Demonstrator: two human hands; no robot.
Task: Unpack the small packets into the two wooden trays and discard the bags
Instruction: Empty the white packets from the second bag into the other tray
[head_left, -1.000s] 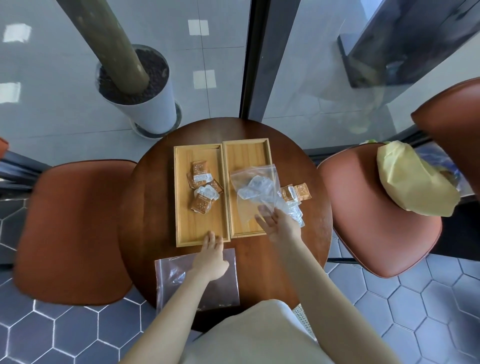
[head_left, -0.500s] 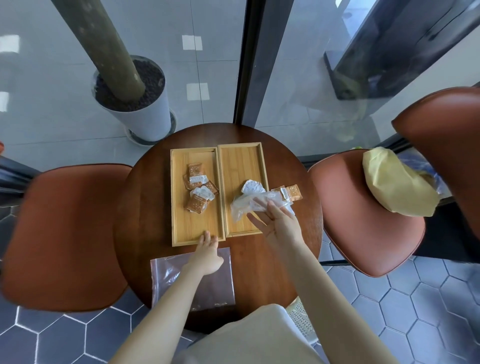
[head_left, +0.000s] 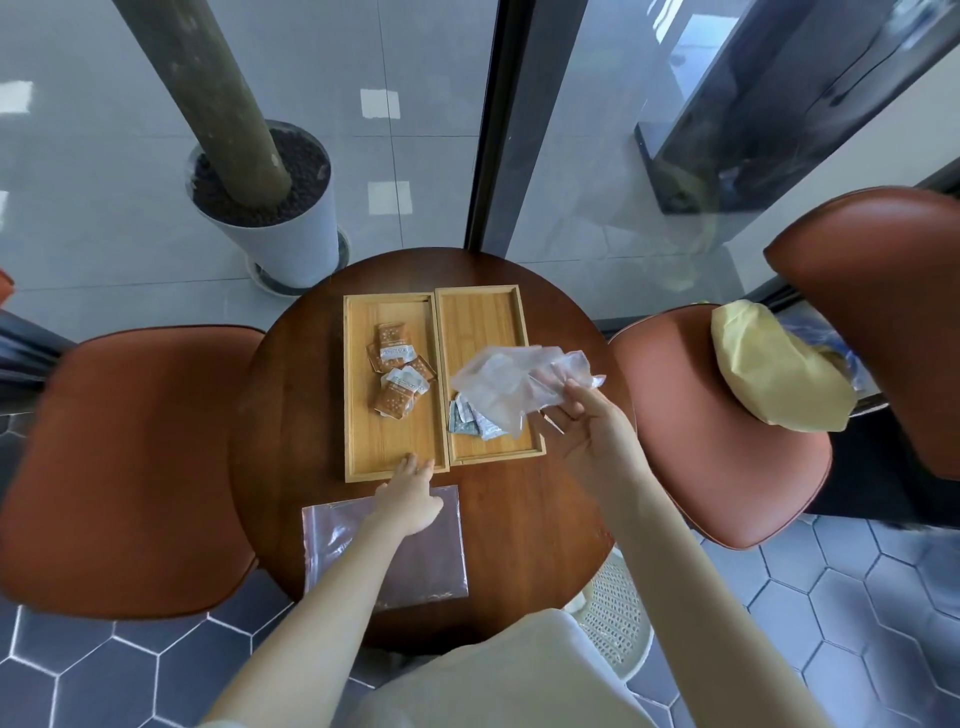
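Looks like bag two's emptied: right hand (head_left: 589, 431) pinches the crumpled clear bag (head_left: 511, 382) above the right tray (head_left: 475, 312) with grey packets (head_left: 470, 422) inside, left hand (head_left: 410, 499) rests flat, open, on the other bag (head_left: 415, 551), so binning's next.

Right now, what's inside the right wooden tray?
A few silvery packets lie near the front of the right tray. The clear bag in the right hand covers the tray's middle, so more packets may lie hidden there.
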